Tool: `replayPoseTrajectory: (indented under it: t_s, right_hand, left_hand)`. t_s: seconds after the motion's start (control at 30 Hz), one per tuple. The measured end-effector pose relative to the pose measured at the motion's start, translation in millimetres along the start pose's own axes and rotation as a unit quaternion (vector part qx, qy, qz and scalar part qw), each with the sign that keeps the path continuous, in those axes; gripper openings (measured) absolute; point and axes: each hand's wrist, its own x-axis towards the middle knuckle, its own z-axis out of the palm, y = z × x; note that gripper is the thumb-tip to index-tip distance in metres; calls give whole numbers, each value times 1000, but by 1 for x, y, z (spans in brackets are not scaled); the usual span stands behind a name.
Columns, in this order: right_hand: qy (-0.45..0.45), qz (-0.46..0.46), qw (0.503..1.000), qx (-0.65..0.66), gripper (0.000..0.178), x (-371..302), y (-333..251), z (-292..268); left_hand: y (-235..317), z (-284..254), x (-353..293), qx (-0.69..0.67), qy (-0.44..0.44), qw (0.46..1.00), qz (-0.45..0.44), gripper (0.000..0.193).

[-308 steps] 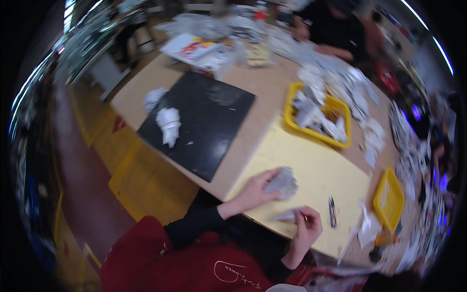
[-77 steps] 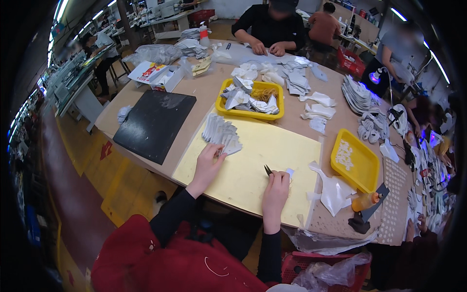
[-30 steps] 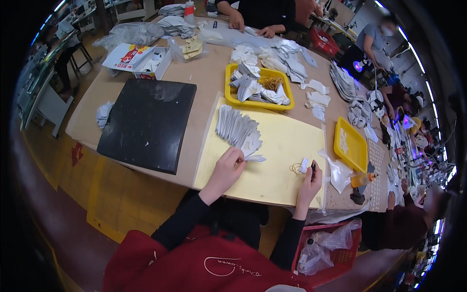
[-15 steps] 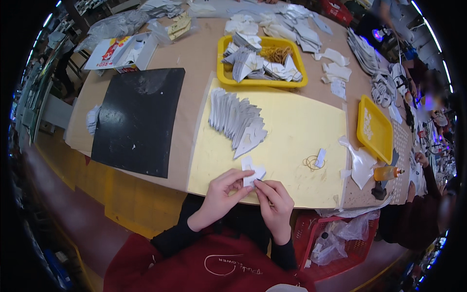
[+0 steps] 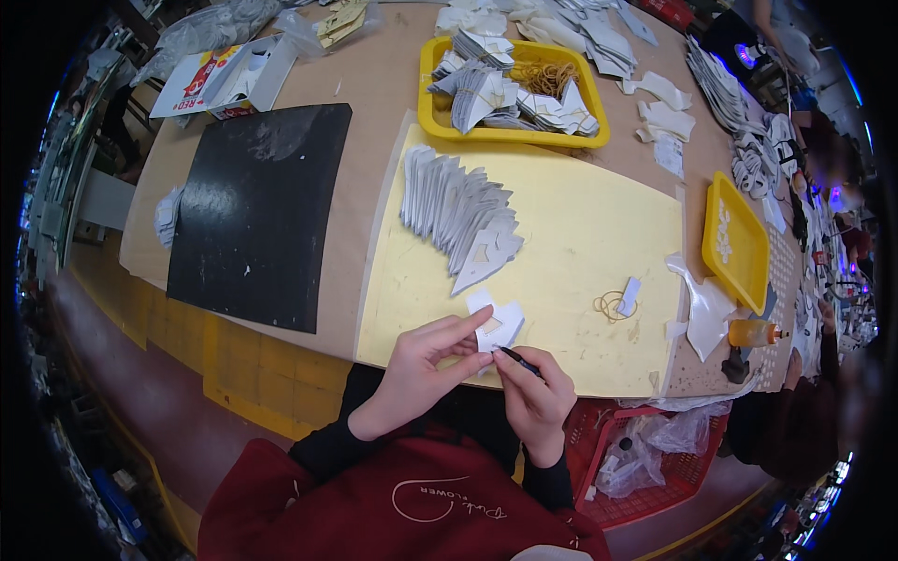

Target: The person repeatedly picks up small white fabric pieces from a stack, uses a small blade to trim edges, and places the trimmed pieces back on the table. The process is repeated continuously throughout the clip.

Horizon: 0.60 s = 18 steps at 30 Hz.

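Note:
Between thumb and fingers, my left hand point(image 5: 426, 367) pinches a small white cut piece point(image 5: 500, 326) with angled edges, held over the table's near edge. A slim black pen-like tool point(image 5: 520, 361) is gripped in my right hand point(image 5: 535, 397), its tip against the lower part of the white piece. Just beyond lies a fanned row of grey-white cut pieces point(image 5: 460, 217) on the pale yellow sheet point(image 5: 571, 234). Loose rubber bands point(image 5: 610, 307) and a small whitish block point(image 5: 630, 295) rest to the right.
A yellow tray point(image 5: 599, 140) holds stacked pieces and rubber bands at the back. A black board point(image 5: 257, 220) lies left, with an open carton point(image 5: 245, 84) behind it. To the right are another yellow tray point(image 5: 760, 252) and an orange bottle point(image 5: 756, 333). Below the table sits a red basket point(image 5: 645, 505).
The view has shifted slightly. The white piece is turned and shows more of its face, and the black tool in my right hand is now plainly visible.

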Motion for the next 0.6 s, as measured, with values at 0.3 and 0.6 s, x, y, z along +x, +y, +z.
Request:
replayPoseTrajectory:
  t_s: [0.3,0.6]
  right_hand:
    - [-7,-6,1000,9,39,-1,0,-4]
    - [-6,-16,1000,12,38,-3,0,-5]
  left_hand:
    - [1,2,-5,-30,11,999,-28,52]
    - [3,3,-8,-58,11,997,-48,51]
